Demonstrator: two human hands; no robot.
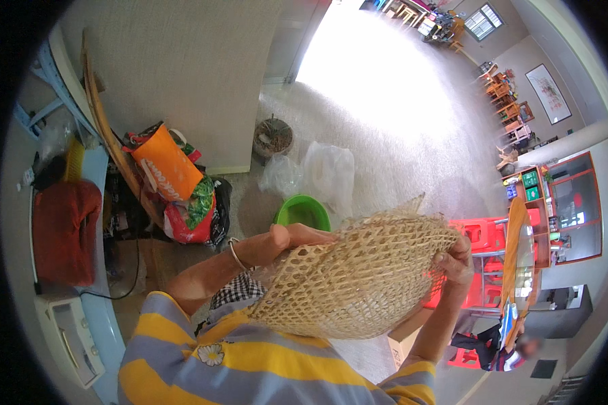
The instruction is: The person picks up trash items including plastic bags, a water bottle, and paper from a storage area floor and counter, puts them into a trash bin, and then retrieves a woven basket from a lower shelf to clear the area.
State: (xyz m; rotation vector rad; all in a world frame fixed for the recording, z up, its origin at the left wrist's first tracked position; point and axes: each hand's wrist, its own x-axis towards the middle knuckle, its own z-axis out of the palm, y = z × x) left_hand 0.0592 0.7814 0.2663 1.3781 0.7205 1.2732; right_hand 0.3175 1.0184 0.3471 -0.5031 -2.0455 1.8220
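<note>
A large open-weave bamboo basket [349, 283] with hexagonal holes is held up before my chest, tilted on its side. My left hand [304, 238] lies along its upper left edge, the fingers partly hidden behind the weave. At the right end of the basket, my right hand [456, 260] grips the edge between thumb and fingers. Loose strip ends stick up at the top, near the far edge. Behind the basket, a green plastic basin [304, 211] rests on the floor.
Clear plastic bags [329, 172] and a potted plant [273, 136] stand on the floor ahead. Stuffed bags, one an orange bag [167, 162], lean at the left. Red stools [473, 235] surround a wooden table [514, 253] at the right, where a person [506, 354] sits. A cardboard box [403, 341] is beneath my right arm.
</note>
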